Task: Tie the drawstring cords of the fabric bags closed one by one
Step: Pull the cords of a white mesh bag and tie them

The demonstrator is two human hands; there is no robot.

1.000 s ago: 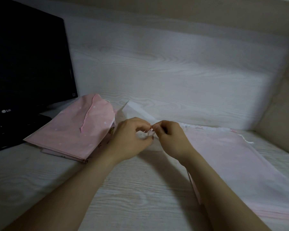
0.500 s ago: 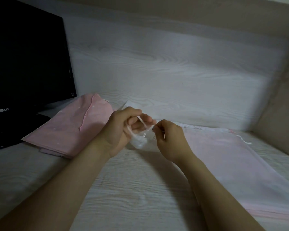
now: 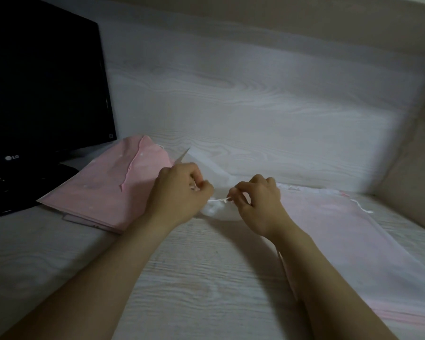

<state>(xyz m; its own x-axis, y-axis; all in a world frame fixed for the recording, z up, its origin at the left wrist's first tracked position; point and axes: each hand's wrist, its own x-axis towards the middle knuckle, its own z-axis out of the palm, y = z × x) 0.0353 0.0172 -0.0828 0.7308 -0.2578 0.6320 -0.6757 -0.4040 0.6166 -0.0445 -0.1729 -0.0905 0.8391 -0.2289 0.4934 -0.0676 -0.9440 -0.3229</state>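
The person is pulling the two ends of a thin white drawstring cord (image 3: 220, 199) apart over the pale wood-grain worktop (image 3: 194, 278). The left hand (image 3: 179, 192) is clenched around one end, which is showing as a short pale strand between its fingers. The right hand (image 3: 258, 200) is pinching the other end between thumb and forefinger, and the cord is running taut from there toward the left hand.

A second ago both hands were meeting fingertip to fingertip over the bag's mouth; half a second ago the left hand was lifting a loop of cord. Now the hands are standing clearly apart, and the gathered white mouth (image 3: 219, 212) of the sheer pale pink fabric bag (image 3: 341, 231) is bunching into a small puff directly below the cord. This suggests that a knot is being drawn tight, so this bag is probably close to being closed, though the knot itself is too small to make out.

The bag is lying flat on the worktop, stretching away to the right under the right forearm. A folded stack of pink fabric bags (image 3: 113, 192) is sitting beside the left hand, partly against the black monitor (image 3: 42, 94); whether those are already tied cannot be told.
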